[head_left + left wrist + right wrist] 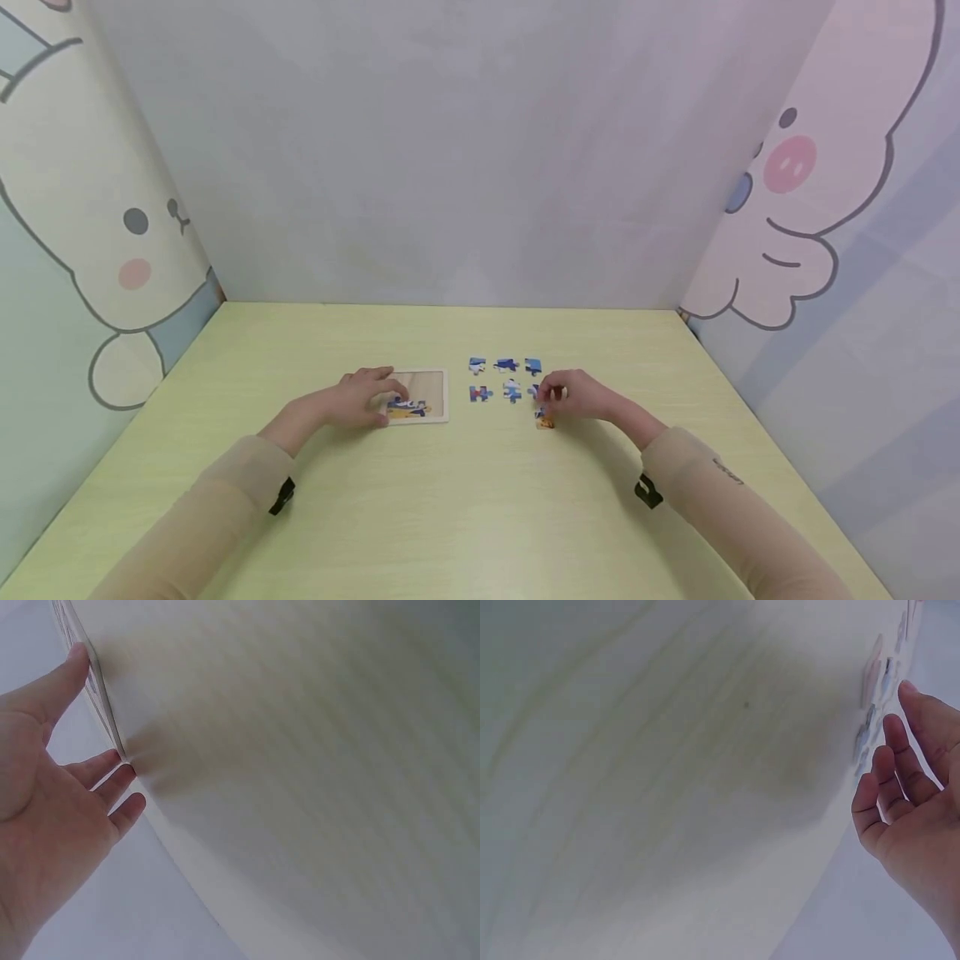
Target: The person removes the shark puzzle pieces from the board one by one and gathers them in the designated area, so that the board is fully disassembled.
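My left hand (358, 402) spans the left side of a shallow wooden puzzle tray (446, 396), holding it between the thumb at the near corner and fingers at the far edge. One finger reaches inside, over joined blue and yellow puzzle pieces (411, 409) along the tray's near side. In the left wrist view, the thumb and fingertips meet the tray's edge. To the right, my right hand (574, 394) is over loose pieces, its fingers loosely bent. They partly cover a blue-white piece (533, 390) and an orange piece (545, 420). The right wrist view shows thumb and fingertips apart.
Between tray and right hand lie loose pieces in rows: a blue-white piece (477, 366), a dark blue piece (506, 365), a blue corner piece (533, 367), a piece with red (481, 393) and a light blue piece (512, 391). Curtains (450, 167) border the table (465, 517).
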The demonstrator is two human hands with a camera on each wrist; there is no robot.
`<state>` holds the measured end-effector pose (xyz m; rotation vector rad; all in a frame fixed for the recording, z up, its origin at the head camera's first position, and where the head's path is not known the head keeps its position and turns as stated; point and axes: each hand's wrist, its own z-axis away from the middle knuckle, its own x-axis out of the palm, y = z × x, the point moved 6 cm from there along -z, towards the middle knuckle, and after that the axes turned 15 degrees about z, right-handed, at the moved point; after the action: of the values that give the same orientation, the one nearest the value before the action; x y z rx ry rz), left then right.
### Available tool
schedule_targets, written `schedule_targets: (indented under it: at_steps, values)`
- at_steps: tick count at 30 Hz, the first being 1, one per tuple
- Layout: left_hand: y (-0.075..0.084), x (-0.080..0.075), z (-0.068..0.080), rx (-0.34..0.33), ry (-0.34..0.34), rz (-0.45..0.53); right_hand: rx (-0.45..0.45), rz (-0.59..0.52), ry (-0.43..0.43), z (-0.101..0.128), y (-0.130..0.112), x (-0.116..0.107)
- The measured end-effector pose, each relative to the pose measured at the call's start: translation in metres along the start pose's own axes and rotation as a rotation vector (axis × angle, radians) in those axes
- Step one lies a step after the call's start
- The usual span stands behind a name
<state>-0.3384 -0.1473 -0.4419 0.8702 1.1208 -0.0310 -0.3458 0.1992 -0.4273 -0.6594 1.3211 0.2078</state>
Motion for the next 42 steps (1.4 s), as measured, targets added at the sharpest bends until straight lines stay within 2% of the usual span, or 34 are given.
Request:
schedule_targets:
  at_steps: [12,21,25,34,42]
  values:
    - [-0.005,0.0,-0.003,-0.017,0.04,0.031,-0.077,-0.006,0.053,-0.013,-0.033,-0.026]
    - [-0.008,-0.001,-0.006,-0.015,0.044,0.049,-0.124,0.025,0.106,-0.036,-0.064,-0.031]
    - [-0.01,0.0,-0.007,-0.018,0.038,0.056,-0.129,0.0,0.133,-0.049,-0.077,-0.029]
    - [-0.012,0.002,-0.007,-0.029,0.037,0.063,-0.12,-0.054,0.126,-0.077,-0.101,-0.011]
    - [-0.011,0.0,-0.007,-0.036,0.048,0.049,-0.068,-0.029,0.05,-0.098,-0.112,0.015]
